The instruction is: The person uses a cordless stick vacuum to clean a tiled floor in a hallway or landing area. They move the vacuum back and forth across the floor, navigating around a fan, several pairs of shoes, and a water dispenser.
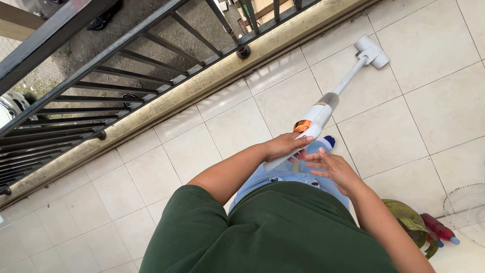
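1. Pale square floor tiles (151,172) cover a balcony seen from above, edged by a grimy yellowed kerb (202,83) and a black metal railing (116,55) with rough ground below it.

2. A person in a dark green shirt (273,232) and blue jeans (288,174) stands over a white stick vacuum (323,106), whose body with a copper-coloured band sits just in front of the waist.

3. Its slim tube slants away to the floor head (373,50), which lies flat on the tiles near the kerb.

4. The left hand (285,145) has its grip closed around the vacuum's handle end, fingers wrapped over the white casing.

5. The right hand (331,167) is spread with fingers extended, just beside the handle and perhaps brushing it; it grips nothing.

6. Near the right elbow, on the floor, stand an olive-green jug (406,220) and a red bottle (438,228) with a blue tip, with a white wire basket (467,210) just beyond them.

7. By the look of it, the vacuuming goes best with the head kept flat on the tile, and with slow, overlapping passes along the grout lines.

8. The dirty strip beside the kerb seems to call for a pass parallel to the edge, with the head kept away from the railing posts.

9. A firm one-handed hold looks enough; the free hand could steady the body when the tube swings.
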